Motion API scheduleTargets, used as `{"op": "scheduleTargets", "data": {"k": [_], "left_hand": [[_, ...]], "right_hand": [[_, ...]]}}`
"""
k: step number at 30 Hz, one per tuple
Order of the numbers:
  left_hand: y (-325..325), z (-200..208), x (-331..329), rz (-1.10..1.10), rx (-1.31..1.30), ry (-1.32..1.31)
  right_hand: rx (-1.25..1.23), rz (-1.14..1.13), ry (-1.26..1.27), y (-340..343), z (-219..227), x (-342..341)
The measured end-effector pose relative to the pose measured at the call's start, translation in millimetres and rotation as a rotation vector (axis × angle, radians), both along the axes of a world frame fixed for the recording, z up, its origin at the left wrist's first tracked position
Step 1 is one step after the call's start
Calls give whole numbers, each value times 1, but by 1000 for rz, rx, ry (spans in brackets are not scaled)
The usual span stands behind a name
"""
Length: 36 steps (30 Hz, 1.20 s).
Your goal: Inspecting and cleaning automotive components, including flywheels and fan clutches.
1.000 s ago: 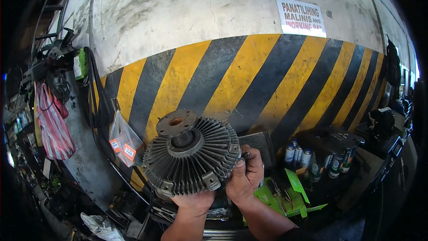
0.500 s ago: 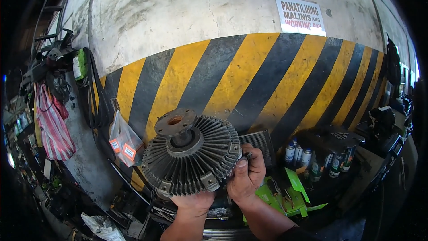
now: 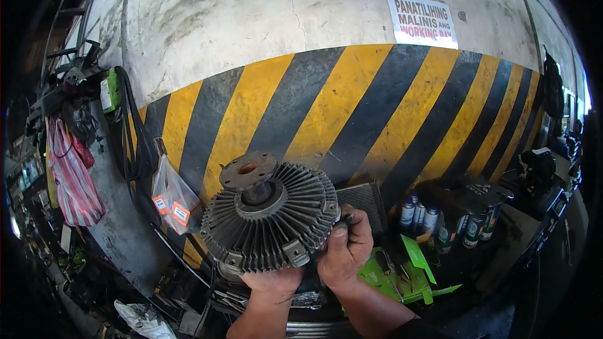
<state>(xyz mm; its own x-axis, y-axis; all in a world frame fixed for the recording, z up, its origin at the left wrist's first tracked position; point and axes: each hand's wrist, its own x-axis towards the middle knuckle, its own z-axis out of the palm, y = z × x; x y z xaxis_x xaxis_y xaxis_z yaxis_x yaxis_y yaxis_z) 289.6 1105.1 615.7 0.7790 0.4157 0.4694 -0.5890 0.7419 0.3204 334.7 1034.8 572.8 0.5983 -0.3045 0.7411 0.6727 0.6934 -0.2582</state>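
A dark metal fan clutch, round and finned, is held up in front of me. Its round flange with a rusty centre hole faces up and tilts slightly. My left hand carries the clutch from below, and the fingers are hidden under its fins. At the clutch's right rim is my right hand, closed, with the thumb pressed against the curled forefinger. A small dark piece shows at those fingertips, too small to name. Mounting lugs stick out along the near rim.
Below right lies an open bright green case with hand tools. Several spray cans stand beyond it, near a finned radiator panel. A clear plastic bag hangs by the striped wall; a pink striped bag hangs farther left.
The view has shifted very slightly. Both hands keep the same hold, and the fan clutch stays almost where it was.
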Motion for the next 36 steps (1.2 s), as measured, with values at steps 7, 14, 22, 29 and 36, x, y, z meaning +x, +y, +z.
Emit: {"op": "scheduleTargets", "data": {"k": [7,14,22,29,36], "left_hand": [[6,-6,-2,35,57,-26],[3,-4,-1,57,34,-22],[-1,4,-4,54,43,-64],[3,-2,-7,-19,61,-59],[6,-12,-6,8,49,-50]], "right_hand": [[-121,-103,46,-3,-9,9],[-12,-3,22,-1,5,-6],[-17,117,111,-1,8,-13],[-92,-114,113,-1,1,-9],[-45,79,155,-2,8,-16]]}}
